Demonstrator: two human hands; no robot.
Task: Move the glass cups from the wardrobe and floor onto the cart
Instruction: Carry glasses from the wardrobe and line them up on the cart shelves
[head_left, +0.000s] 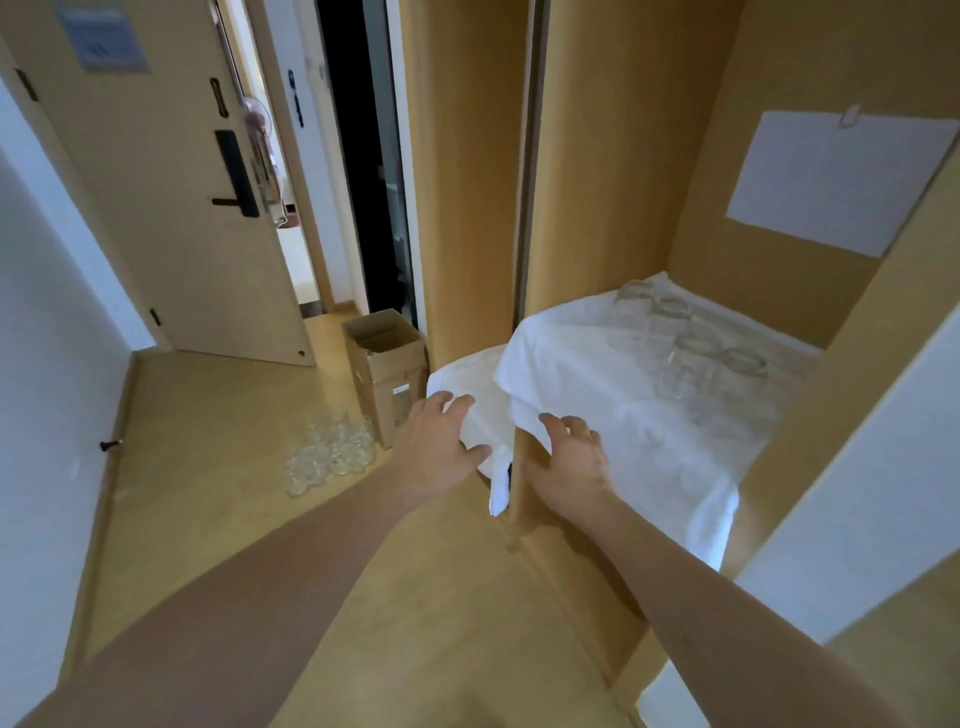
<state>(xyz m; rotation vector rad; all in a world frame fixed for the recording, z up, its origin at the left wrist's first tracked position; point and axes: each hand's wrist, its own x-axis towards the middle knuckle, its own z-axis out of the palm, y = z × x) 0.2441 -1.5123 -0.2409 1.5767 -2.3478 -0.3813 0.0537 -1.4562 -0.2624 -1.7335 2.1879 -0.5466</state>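
Nearest, two bare forearms reaching forward; left hand (441, 447) with fingers spread, resting on the white cloth (613, 374) where it droops over the shelf corner; right hand (569, 467) spread too, fingertips at the cloth's hem beside the wardrobe (613, 182) upright, pinching nothing that can be seen. Beyond the right hand, on the cloth-covered shelf, a small cluster of glass cups (696, 353), upright, standing close together toward the back right; down on the floor (208, 467) to the left, a second huddle of floor cups (332, 452) just beside a cardboard box (387, 364). Probably light each, but hard, slick and breakable; best gripped round the wall of the cup, one per hand, not by the rim; cloth underneath likely soft and liable to slide if tugged. Pale wood flooring, smooth; further off, an open door (171, 197) with a dark handle and a white wall on the left; a white sheet of paper (836, 182) pinned inside the wardrobe; no cart in view.
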